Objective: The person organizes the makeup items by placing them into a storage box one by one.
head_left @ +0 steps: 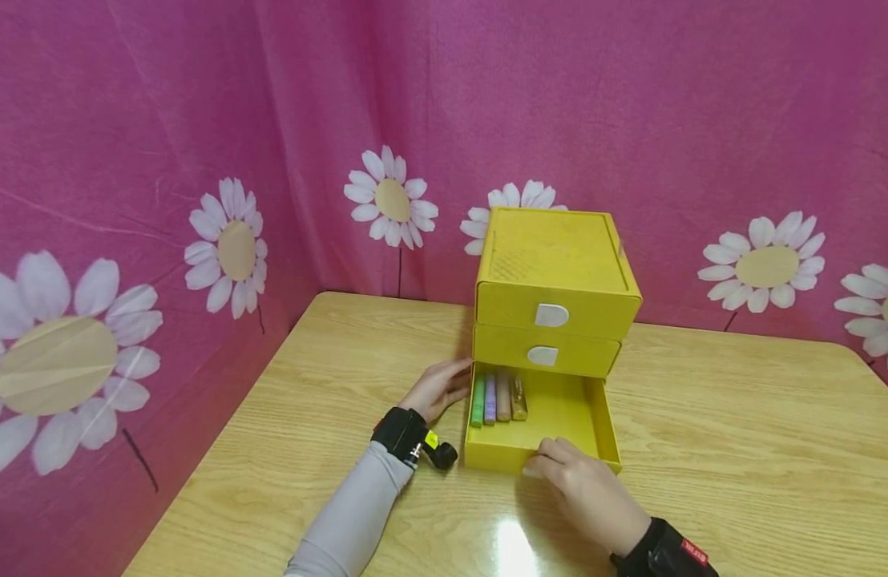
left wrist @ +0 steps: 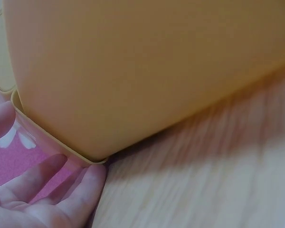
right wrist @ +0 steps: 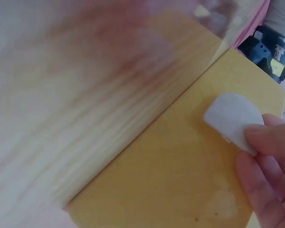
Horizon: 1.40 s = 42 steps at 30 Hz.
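Note:
A yellow drawer unit (head_left: pixel 552 248) stands on the table with its bottom drawer (head_left: pixel 567 409) pulled out. Several slim tubes lie side by side at the drawer's left: a green one (head_left: pixel 478 403), a purple one (head_left: pixel 490 401), a brownish-pink one (head_left: pixel 504 398) and a gold one (head_left: pixel 519 402). My right hand (head_left: pixel 581 485) is at the drawer front, pinching its white pull tab (right wrist: pixel 232 118) between thumb and fingers. Against the unit's lower left side rests my left hand (head_left: pixel 437 389); the left wrist view shows its fingertips (left wrist: pixel 95 175) at the casing's edge.
Above the pulled-out drawer, two upper drawers are closed, each with a white tab (head_left: pixel 552 315). The wooden table (head_left: pixel 740 417) extends to both sides. A pink curtain (head_left: pixel 595 104) with white daisies hangs behind and to the left.

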{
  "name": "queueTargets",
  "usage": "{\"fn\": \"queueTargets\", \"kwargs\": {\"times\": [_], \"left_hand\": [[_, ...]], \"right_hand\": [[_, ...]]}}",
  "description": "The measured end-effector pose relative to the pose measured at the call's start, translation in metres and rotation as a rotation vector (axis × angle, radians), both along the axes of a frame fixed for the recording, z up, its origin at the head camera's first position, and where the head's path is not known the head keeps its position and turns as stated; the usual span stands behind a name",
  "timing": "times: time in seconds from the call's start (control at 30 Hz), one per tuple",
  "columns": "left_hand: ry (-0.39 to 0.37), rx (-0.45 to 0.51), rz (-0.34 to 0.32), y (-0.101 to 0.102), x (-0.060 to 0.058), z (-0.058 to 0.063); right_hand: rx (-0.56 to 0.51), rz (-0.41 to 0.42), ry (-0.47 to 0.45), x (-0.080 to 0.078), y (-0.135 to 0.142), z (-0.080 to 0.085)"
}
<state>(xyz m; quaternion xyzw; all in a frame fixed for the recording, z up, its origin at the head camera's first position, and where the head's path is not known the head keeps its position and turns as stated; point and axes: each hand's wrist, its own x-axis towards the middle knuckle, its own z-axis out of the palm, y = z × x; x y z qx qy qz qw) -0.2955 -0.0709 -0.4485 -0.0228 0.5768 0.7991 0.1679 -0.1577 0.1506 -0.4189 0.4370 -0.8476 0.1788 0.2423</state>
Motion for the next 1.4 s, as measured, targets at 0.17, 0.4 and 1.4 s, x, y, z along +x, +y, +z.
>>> {"fn": "queueTargets", "kwargs": {"times": [0.17,0.4,1.4], "left_hand": [[-0.004,-0.004,-0.002,0.0,0.0,0.0],[0.003,-0.018,-0.006,0.0,0.0,0.0],[0.009,0.023,-0.04,-0.001,-0.001,-0.002]], "right_hand": [[-0.003,-0.035,-0.014,-0.008,-0.001,0.0],[0.015,-0.093,-0.012,-0.02,-0.003,0.0],[0.051,-0.221,0.026,-0.082,-0.005,-0.001]]}}
